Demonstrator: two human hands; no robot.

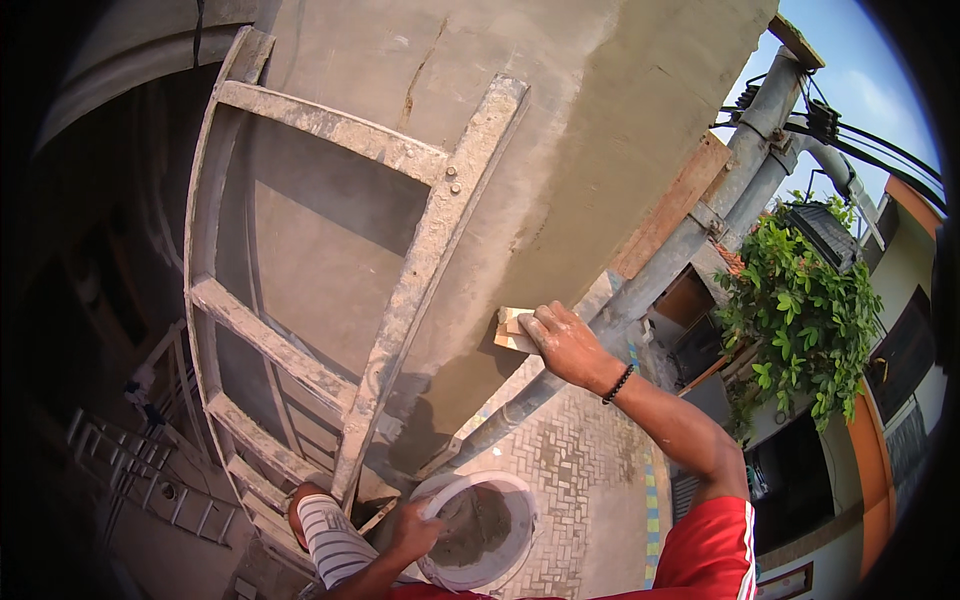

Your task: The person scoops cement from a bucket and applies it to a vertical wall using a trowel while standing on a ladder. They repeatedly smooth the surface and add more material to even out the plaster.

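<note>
Half-hidden float (pixel 512 328) under right hand (pixel 566 345)

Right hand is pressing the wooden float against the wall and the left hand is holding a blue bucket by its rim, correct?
Not quite: the head view shows the bucket is white, not blue. The left hand does hold it by the rim, and the right hand presses the wooden float against the wall.

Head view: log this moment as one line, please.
right hand: presses pale block on plastered wall | left hand: holds white bucket rim | ladder: against wall
</note>
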